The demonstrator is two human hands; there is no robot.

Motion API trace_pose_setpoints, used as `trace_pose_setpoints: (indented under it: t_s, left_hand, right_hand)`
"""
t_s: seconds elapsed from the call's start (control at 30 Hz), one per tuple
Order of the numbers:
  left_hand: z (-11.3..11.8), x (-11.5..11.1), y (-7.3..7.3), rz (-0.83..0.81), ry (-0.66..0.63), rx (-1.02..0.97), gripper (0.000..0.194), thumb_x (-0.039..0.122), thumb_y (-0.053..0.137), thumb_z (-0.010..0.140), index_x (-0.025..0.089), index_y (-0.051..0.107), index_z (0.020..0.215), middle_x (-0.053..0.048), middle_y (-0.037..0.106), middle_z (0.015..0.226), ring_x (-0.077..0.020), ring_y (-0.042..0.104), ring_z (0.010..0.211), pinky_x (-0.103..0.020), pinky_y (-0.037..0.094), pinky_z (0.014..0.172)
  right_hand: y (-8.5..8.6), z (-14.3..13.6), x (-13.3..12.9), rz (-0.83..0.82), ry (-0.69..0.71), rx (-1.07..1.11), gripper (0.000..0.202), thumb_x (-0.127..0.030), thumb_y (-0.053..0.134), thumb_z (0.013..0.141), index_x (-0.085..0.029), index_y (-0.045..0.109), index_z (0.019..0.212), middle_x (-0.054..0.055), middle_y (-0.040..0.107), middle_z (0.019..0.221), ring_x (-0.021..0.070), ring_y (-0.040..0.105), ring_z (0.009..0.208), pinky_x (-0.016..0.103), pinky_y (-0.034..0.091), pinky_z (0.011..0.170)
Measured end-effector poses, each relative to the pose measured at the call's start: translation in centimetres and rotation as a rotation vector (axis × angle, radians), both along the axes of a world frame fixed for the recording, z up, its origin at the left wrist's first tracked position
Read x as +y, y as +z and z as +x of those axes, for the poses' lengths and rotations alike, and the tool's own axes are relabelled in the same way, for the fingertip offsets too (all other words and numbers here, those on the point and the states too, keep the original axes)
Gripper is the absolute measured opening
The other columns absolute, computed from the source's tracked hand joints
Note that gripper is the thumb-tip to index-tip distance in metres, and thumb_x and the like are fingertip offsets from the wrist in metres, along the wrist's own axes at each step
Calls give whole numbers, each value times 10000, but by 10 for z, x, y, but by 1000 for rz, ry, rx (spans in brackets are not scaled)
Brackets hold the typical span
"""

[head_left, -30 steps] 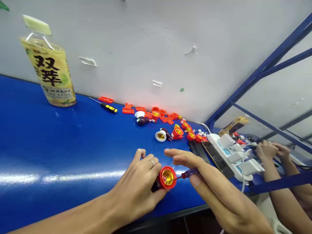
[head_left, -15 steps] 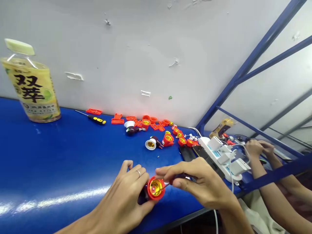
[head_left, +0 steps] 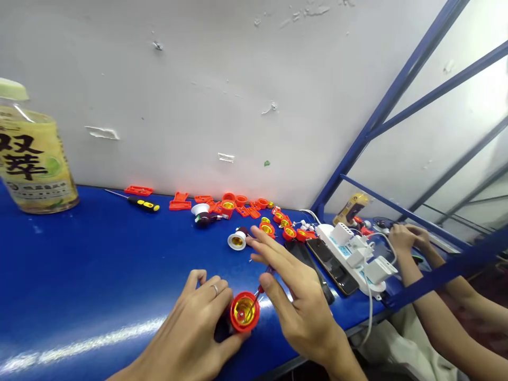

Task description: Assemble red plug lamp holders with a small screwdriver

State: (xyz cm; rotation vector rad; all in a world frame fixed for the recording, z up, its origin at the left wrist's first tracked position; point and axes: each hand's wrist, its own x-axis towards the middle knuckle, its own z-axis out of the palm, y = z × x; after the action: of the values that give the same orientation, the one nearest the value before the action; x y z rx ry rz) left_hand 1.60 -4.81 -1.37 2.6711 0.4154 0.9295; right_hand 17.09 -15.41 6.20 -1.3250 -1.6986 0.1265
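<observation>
My left hand (head_left: 194, 323), with a ring on one finger, grips a red lamp socket (head_left: 245, 312) low on the table. The socket's gold threaded inside faces up toward me. My right hand (head_left: 299, 304) holds a thin screwdriver (head_left: 260, 289) between thumb and fingers, some of its fingers stretched out. The screwdriver's shaft slants down into the socket, its tip near the bottom; whether it sits in a screw I cannot tell. Most of the handle is hidden by my hand. Beyond my hands lies a white-rimmed lamp socket (head_left: 237, 241).
Several red socket parts (head_left: 228, 205) lie along the wall. A black-and-yellow screwdriver (head_left: 143, 204) and a drink bottle (head_left: 37, 164) are at the left. To the right are two phones (head_left: 332, 267), a power strip (head_left: 353, 254), a blue frame (head_left: 365, 132) and another person's hands (head_left: 408, 238).
My right hand has tilted the screwdriver steeper over the socket, its fingers now pointing up and away. My left hand still holds the socket. The view has shifted slightly right.
</observation>
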Motion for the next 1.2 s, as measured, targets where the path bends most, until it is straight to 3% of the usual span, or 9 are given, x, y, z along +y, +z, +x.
trace_pose_setpoints:
  t_s: [0.07,0.17,0.27,0.37,0.53,0.7,0.97,1.1,1.2]
  left_hand:
    - [0,-1,-1,-25,-14,17,148,192,684,776,205,540,743,15,601,766,-202,546,702,-418,364,840]
    - [-1,-3,-5,-99,-12,7,104,196,683,783,211,581,798,10,630,816,-212,574,760,-442,349,899]
    - [-1,-6,-6,-166,-5,-2,95,185,659,796,226,619,871,13,647,849,-217,592,802,-486,308,982]
    - [-1,-7,-2,-194,-14,39,91,170,651,785,216,610,853,12,643,839,-214,595,797,-497,310,999]
    - [-3,-6,6,-183,-24,55,100,163,675,746,193,598,801,7,625,804,-213,599,782,-488,345,965]
    - [-4,-7,7,-135,-37,41,91,167,658,756,189,572,777,-6,617,786,-206,573,754,-447,371,873]
    - [-5,-11,10,-32,-17,13,146,124,649,705,183,519,734,8,579,740,-193,546,722,-438,374,859]
    - [-7,-12,10,-41,-33,47,138,112,636,692,178,532,755,-1,594,773,-201,556,755,-456,367,886]
    - [-7,-12,8,-23,-36,31,145,115,639,691,178,524,752,3,589,763,-202,550,751,-456,358,880]
  right_hand:
    - [0,2,-4,-64,90,73,502,-160,413,1029,-301,455,1509,28,389,1613,224,390,1479,387,507,1119]
    - [2,5,-8,-155,204,174,437,-178,431,1036,-308,547,1438,35,594,1452,217,600,1308,356,578,1024]
    - [4,5,-8,-108,197,179,315,-152,558,984,-279,702,1234,7,759,1179,189,745,1052,282,629,896]
    - [3,4,-7,-16,101,164,214,-156,655,931,-266,758,1083,-9,793,1044,183,780,902,241,644,799]
    - [-4,-3,-8,132,-126,57,191,-203,747,868,-291,781,1034,-40,803,857,160,777,700,206,635,667]
    - [-17,-20,-12,323,-396,-36,136,-233,776,827,-290,792,949,-57,797,806,146,758,620,199,624,629]
    - [-32,-48,-16,450,-827,25,104,-348,808,803,-248,782,813,-9,779,715,183,733,541,233,603,509]
    - [-38,-46,-15,510,-755,34,121,-269,837,773,-224,754,849,-4,770,711,171,720,534,228,598,509]
    - [-39,-37,-16,483,-621,-1,286,-179,801,801,-211,734,1077,-6,763,748,152,718,572,242,621,605]
